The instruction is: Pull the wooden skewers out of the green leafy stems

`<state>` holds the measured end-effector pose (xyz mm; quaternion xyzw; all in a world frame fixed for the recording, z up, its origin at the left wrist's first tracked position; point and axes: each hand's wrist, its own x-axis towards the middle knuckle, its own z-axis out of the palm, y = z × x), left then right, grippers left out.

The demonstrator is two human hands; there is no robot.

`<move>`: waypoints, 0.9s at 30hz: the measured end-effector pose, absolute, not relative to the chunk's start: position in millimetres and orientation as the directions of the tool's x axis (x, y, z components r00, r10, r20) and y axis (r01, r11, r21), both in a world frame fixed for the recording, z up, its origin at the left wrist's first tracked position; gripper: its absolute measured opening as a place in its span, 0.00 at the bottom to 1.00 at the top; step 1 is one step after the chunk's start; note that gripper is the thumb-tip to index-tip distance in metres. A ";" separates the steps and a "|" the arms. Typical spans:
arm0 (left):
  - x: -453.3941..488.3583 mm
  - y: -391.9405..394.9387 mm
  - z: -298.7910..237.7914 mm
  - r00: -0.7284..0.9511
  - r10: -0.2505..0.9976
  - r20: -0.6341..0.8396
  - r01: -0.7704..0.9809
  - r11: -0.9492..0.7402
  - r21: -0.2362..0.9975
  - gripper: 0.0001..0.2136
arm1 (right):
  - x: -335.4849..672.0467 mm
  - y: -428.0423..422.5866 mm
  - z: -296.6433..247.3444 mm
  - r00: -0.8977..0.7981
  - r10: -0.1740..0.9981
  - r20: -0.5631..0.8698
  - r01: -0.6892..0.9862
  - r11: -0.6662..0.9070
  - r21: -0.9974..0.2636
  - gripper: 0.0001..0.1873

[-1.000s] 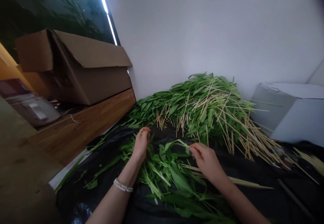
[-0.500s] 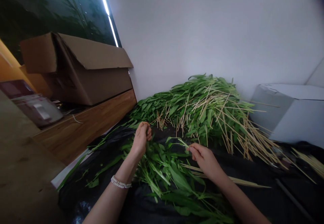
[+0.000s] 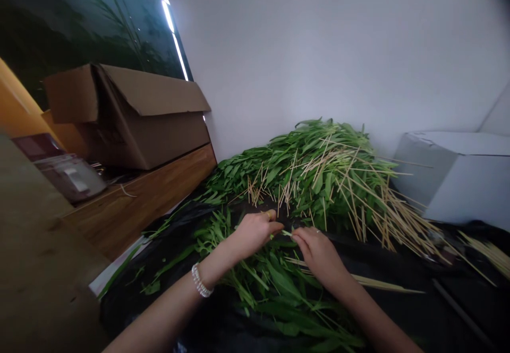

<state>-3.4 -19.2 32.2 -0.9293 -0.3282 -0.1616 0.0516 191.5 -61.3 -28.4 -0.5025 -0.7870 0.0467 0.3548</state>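
Observation:
My left hand (image 3: 258, 230), with a beaded bracelet at the wrist, is closed in a pinch on one end of a short pale green stem (image 3: 286, 233). On the other end of that stem, the fingertips of my right hand (image 3: 314, 244) are pinched shut. The two hands almost meet above loose leafy green stalks (image 3: 274, 281) spread on black plastic sheeting (image 3: 215, 316). Several thin wooden skewers (image 3: 382, 284) lie beneath and beside my right forearm. Behind the hands rises a big heap of leafy greens (image 3: 287, 156) with many skewers (image 3: 354, 183) sticking out.
An open cardboard box (image 3: 167, 135) stands on a wooden ledge (image 3: 159, 193) at the left, near a clear plastic container (image 3: 75, 175). At the right is a white box (image 3: 466, 177), with more skewers (image 3: 486, 252) in front of it. A white wall (image 3: 319, 50) closes off the back.
My left hand has moved right, from over the loose stalks to the stem in my right hand, and now pinches it too. My right hand has stayed nearly in place.

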 end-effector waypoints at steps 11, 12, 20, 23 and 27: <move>3.9 -18.1 26.8 0.677 0.625 0.390 0.659 -0.750 0.059 0.06 | 185.6 -64.4 -28.3 -0.289 0.785 0.547 0.827 0.493 -0.270 0.14; 2.0 -12.4 26.3 0.606 0.667 0.433 0.680 -0.717 0.153 0.06 | 186.2 -64.1 -28.1 -0.280 0.787 0.550 0.832 0.484 -0.270 0.13; -22.8 26.9 45.8 0.255 0.796 0.549 0.683 -0.550 0.481 0.10 | 192.1 -63.0 -27.7 -0.264 0.794 0.548 0.855 0.455 -0.247 0.12; -0.9 6.2 45.4 0.461 0.757 0.463 0.655 -0.642 0.398 0.11 | 186.0 -67.5 -25.1 -0.324 0.781 0.534 0.873 0.464 -0.150 0.11; 28.2 -23.4 38.7 0.667 0.673 0.320 0.665 -0.731 0.152 0.10 | 183.9 -70.7 -19.2 -0.367 0.778 0.510 0.905 0.425 0.002 0.10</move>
